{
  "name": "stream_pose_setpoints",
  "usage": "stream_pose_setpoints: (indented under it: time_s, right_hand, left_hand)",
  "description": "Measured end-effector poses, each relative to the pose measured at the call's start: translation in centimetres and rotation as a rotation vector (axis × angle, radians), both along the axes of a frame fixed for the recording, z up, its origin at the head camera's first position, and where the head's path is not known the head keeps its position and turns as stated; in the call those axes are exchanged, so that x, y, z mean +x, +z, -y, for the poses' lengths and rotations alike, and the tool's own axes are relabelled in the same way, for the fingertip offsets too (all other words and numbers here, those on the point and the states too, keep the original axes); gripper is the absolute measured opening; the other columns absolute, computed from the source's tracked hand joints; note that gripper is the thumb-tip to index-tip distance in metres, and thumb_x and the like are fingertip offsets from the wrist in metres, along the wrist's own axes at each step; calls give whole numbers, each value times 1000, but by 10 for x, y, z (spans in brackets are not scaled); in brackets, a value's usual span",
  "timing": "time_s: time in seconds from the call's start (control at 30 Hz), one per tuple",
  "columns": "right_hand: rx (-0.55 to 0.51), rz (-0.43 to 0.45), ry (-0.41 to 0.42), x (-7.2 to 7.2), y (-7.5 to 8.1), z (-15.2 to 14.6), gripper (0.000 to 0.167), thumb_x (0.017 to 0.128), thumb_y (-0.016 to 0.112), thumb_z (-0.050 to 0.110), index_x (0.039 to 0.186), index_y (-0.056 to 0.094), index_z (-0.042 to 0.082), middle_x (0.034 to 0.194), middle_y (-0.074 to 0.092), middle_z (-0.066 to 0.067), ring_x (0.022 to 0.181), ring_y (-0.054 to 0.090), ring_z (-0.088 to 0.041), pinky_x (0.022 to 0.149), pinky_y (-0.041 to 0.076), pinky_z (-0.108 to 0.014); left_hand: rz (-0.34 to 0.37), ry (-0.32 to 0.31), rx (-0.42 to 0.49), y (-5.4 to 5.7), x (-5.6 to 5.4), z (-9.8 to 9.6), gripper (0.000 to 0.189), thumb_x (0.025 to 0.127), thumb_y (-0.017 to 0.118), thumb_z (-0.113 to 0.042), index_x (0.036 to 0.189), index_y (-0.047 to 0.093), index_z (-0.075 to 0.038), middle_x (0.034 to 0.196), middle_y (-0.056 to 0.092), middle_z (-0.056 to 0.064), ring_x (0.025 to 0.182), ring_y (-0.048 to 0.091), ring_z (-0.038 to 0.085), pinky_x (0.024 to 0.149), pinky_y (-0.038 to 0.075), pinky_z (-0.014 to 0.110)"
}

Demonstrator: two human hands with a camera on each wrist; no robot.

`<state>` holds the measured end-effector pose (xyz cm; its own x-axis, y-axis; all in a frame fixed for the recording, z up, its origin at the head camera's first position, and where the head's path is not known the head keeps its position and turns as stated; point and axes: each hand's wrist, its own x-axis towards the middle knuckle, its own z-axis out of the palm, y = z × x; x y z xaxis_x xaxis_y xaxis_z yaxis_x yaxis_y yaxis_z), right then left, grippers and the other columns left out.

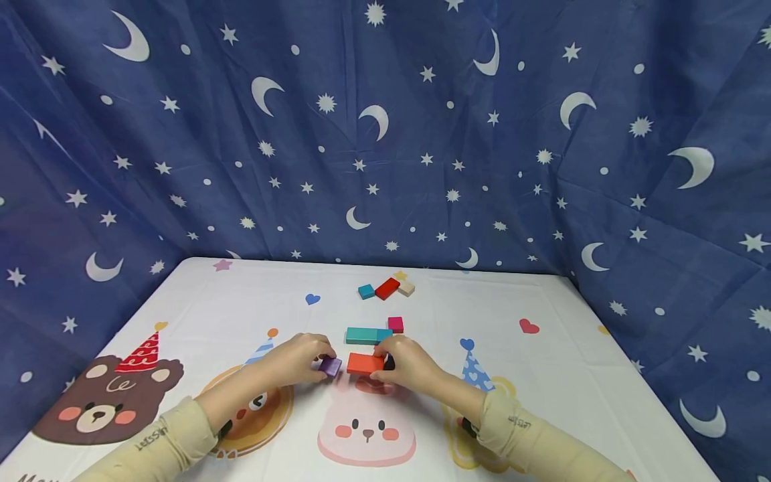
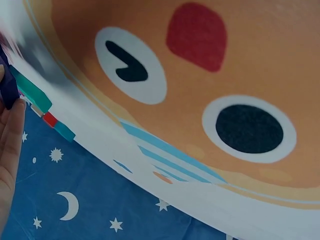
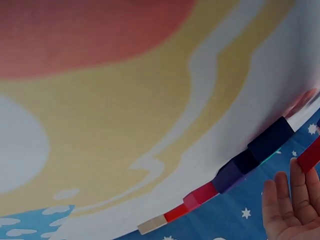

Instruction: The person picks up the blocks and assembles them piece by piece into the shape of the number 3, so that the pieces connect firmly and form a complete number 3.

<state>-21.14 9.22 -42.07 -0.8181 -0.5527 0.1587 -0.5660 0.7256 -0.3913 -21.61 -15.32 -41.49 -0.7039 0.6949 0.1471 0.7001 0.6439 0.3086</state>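
Note:
My left hand (image 1: 299,359) pinches a small purple block (image 1: 330,366) between thumb and fingers. In the left wrist view that purple block (image 2: 7,82) shows at the left edge, between the fingertips. Just to its right, my right hand (image 1: 409,365) grips an orange-red rectangular block (image 1: 363,364) by its right end. The right wrist view catches this red block (image 3: 310,156) at the fingertips. A dark block (image 1: 389,362) is partly hidden by the right hand. Behind the orange-red block lies a long teal block (image 1: 361,336), with a blue block (image 1: 383,336) against its right end.
A pink block (image 1: 395,325) sits behind the blue one. Farther back lie a small blue block (image 1: 366,291), a red block (image 1: 387,288) and a beige block (image 1: 406,288). The white tablecloth (image 1: 482,314) has cartoon animal prints; a blue star-patterned curtain (image 1: 421,154) hangs behind.

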Motion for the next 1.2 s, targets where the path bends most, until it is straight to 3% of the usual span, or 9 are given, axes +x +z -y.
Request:
stream_pose_setpoints:
  time_s: [0.27,0.5,0.83,1.2]
  right_hand:
    - [22,-11,19,-1,-4,2,26,74,81,26,91,72,8,87,68,1,85,57,-13,80,52,-24]
    - [65,-29,49,-4,-8,5,26,74,81,27,90,72,8,86,68,0,85,55,-11,80,52,-23]
    - [111,-48,95,-4,-9,7,25,73,81,31,85,72,10,76,60,5,73,44,-7,65,41,-17]
    - [160,-50,88,-2,-11,9,30,71,82,34,87,72,11,79,59,5,75,44,-7,67,42,-18]
  left_hand:
    - [-2,-49,-49,3,-6,2,24,72,78,-9,95,72,-4,89,70,2,80,64,14,73,54,25]
    - [28,-61,-34,3,-8,4,25,73,78,-7,96,71,-5,88,66,1,79,62,13,72,53,23]
    - [114,-35,-92,2,-6,4,26,74,79,-16,98,72,-8,90,70,-1,79,60,7,73,52,22]
    - [171,-73,-77,2,-7,2,25,74,78,-9,98,72,-8,91,67,-1,81,59,8,72,52,18]
